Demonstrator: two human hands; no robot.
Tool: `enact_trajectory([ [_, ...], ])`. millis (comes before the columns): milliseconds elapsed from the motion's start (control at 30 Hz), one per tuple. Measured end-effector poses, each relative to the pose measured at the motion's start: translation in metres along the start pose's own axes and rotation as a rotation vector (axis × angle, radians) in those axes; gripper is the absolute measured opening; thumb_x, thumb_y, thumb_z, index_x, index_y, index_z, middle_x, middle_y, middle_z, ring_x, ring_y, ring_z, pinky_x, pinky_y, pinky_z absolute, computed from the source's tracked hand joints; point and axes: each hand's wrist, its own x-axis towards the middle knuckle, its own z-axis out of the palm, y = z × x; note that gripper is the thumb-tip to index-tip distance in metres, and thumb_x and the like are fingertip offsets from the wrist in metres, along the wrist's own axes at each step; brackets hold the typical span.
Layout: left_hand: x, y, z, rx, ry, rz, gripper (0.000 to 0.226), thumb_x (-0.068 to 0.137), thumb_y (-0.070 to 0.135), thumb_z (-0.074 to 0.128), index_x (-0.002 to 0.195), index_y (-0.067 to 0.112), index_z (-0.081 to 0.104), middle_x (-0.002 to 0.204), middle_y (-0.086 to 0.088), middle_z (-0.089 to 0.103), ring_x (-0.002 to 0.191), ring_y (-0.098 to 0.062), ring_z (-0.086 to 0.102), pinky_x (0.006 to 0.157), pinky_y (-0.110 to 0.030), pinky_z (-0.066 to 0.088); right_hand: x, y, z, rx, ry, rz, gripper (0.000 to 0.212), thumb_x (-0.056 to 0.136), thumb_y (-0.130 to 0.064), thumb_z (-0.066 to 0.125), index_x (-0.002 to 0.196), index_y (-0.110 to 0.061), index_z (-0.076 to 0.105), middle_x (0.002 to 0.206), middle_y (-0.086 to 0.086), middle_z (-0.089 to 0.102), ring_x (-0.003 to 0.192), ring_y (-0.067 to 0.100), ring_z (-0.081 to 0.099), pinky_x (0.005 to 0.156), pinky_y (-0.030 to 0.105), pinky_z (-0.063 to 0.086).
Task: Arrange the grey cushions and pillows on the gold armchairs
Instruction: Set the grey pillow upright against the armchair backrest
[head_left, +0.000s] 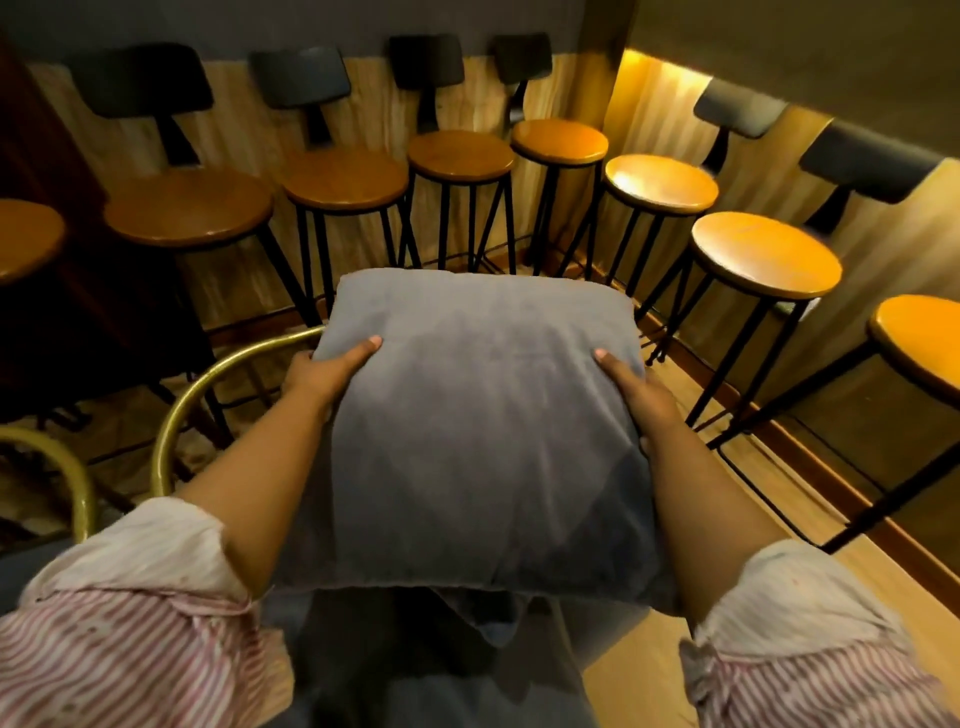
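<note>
Head view. One grey cushion (478, 431) fills the centre of the frame, held up flat between both hands. Left hand (324, 371) clamps its left edge, thumb lying on the top face, fingers hidden underneath. Right hand (636, 392) clamps the right edge the same way, thumb on top pointing toward the upper left. Both grips closed on the cushion; the fabric dents slightly under each thumb. The cushion lies between the two forearms, its near edge low in the frame.

Both arms wear rolled-up striped sleeves (130, 639), pink and white, lower left and lower right.

Below the cushion's near edge, more grey fabric (483, 618) shows; cannot tell whether it is a second cushion or a seat pad.

Left of the cushion, a curved gold chair frame (208, 379) arcs from centre-left down toward the lower left. A second gold curve (67, 467) sits at the far left edge.

Stools: eight round wooden stool seats (660, 184) counted, on thin black legs, ranged in an arc across the upper frame from far left to far right. Six dark backrests (296, 78) visible.

Room: wood-panelled wall (644, 104) behind the stools, warm strip light at upper right. Wooden floor (660, 649) at lower right. Dim overall.
</note>
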Motion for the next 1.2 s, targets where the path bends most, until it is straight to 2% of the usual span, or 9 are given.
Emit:
enact_trajectory([
  [133,-0.039,0.018,-0.026,-0.086,0.019,0.141,0.098,0.065,0.048,0.080,0.144,0.014,0.034,0.145,-0.013,0.045,0.128,-0.037,0.048,0.104,-0.050,0.044,-0.042,-0.030,-0.009,0.057,-0.002,-0.138,0.072,0.076,-0.046,0.073,0.139,-0.024,0.045,0.135,0.004,0.054,0.104,0.020,0.053,0.082,0.034,0.041],
  [233,-0.078,0.023,-0.057,-0.130,0.058,0.216,0.100,0.059,0.053,0.082,0.141,0.014,0.040,0.141,-0.011,0.050,0.123,-0.035,0.053,0.102,-0.051,0.046,-0.086,-0.047,-0.010,0.068,-0.013,-0.227,0.092,0.057,-0.058,0.080,0.138,-0.027,0.049,0.135,0.002,0.057,0.114,0.026,0.058,0.097,0.043,0.047],
  [367,-0.133,0.012,-0.118,-0.157,0.110,0.259,0.116,0.035,0.069,0.080,0.134,0.016,0.051,0.132,-0.008,0.059,0.115,-0.033,0.059,0.098,-0.050,0.049,-0.147,-0.054,-0.001,0.075,-0.100,-0.303,0.088,0.058,-0.055,0.080,0.135,-0.026,0.051,0.130,0.002,0.061,0.111,0.026,0.061,0.097,0.047,0.049],
  [467,-0.176,-0.013,-0.173,-0.170,0.189,0.275,0.095,0.055,0.058,0.080,0.134,0.015,0.051,0.131,-0.009,0.059,0.116,-0.034,0.058,0.100,-0.051,0.048,-0.195,-0.049,0.019,0.070,-0.184,-0.334,0.080,0.067,-0.051,0.078,0.136,-0.025,0.049,0.125,-0.002,0.059,0.110,0.023,0.058,0.088,0.040,0.048],
  [533,-0.202,-0.029,-0.209,-0.189,0.237,0.261,0.091,0.060,0.055,0.080,0.136,0.015,0.050,0.134,-0.010,0.058,0.119,-0.035,0.056,0.101,-0.052,0.046,-0.226,-0.040,0.036,0.076,-0.225,-0.354,0.076,0.067,-0.051,0.079,0.133,-0.025,0.052,0.120,-0.003,0.060,0.107,0.022,0.060,0.086,0.036,0.047],
  [633,-0.234,-0.058,-0.265,-0.210,0.310,0.249,0.090,0.062,0.052,0.080,0.138,0.015,0.047,0.138,-0.011,0.055,0.122,-0.037,0.053,0.102,-0.053,0.045,-0.263,-0.019,0.069,0.070,-0.303,-0.346,0.096,0.045,-0.064,0.083,0.129,-0.025,0.057,0.124,0.002,0.065,0.108,0.026,0.064,0.096,0.045,0.051],
  [800,-0.262,-0.111,-0.348,-0.253,0.393,0.202,0.085,0.069,0.045,0.079,0.139,0.011,0.046,0.139,-0.014,0.054,0.123,-0.038,0.053,0.100,-0.051,0.046,-0.315,0.006,0.132,0.010,-0.471,-0.304,0.087,0.059,-0.056,0.080,0.135,-0.026,0.051,0.133,0.005,0.060,0.115,0.030,0.059,0.100,0.048,0.048],
  [1033,-0.276,-0.163,-0.476,-0.293,0.449,0.159,0.084,0.068,0.043,0.080,0.138,0.010,0.046,0.139,-0.012,0.054,0.123,-0.037,0.053,0.097,-0.046,0.046,-0.390,0.025,0.245,-0.043,-0.542,-0.318,0.077,0.070,-0.047,0.078,0.137,-0.023,0.049,0.136,0.007,0.057,0.118,0.032,0.056,0.100,0.047,0.047],
  [1200,-0.276,-0.203,-0.589,-0.257,0.500,0.164,0.085,0.070,0.040,0.079,0.141,0.012,0.042,0.144,-0.012,0.048,0.130,-0.036,0.047,0.101,-0.046,0.042,-0.458,0.050,0.353,-0.057,-0.598,-0.322,0.070,0.072,-0.045,0.077,0.133,-0.022,0.053,0.132,0.004,0.059,0.112,0.029,0.057,0.088,0.039,0.047],
])
